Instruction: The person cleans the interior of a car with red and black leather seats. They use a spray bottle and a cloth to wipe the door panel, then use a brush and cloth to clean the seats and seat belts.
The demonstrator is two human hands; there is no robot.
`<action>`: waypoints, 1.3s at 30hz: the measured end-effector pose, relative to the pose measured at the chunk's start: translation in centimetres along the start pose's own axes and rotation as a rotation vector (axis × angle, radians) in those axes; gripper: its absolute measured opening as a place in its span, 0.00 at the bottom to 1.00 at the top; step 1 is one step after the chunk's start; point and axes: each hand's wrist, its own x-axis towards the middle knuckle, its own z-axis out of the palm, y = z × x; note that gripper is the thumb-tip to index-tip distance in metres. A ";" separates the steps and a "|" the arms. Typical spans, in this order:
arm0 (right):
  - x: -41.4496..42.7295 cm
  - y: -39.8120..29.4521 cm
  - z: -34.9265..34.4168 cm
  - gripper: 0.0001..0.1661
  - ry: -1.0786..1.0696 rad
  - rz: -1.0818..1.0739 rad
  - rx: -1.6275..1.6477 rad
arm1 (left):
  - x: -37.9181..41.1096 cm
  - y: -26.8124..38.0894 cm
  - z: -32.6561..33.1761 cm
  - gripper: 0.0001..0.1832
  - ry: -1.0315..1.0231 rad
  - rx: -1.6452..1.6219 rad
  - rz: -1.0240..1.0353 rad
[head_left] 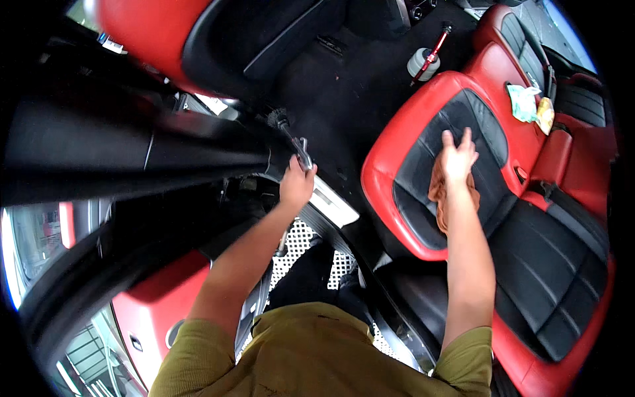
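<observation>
My left hand (297,186) grips the metal handle of a tool with a dark bristly head (292,134), held over the black car carpet near the door sill. On the black leather of a red-and-black car seat (412,173), my right hand (457,159) lies over a brown cloth (440,198) with its fingers spread. The cloth shows on both sides of my wrist; its part under the palm is hidden. No cloth is visible between those fingers.
A red rod-shaped tool with a pale round container (421,62) is on the carpet (342,89). Green-white (523,103) and yellow (545,115) crumpled items lie farther across the seats. A white-plated door sill (333,201), white grating (295,245) and red door panel (163,293) are near me.
</observation>
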 end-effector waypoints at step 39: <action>5.6 0.1 7.5 0.49 0.355 0.083 -0.188 | 47.1 7.1 11.9 0.27 -0.288 0.849 -0.098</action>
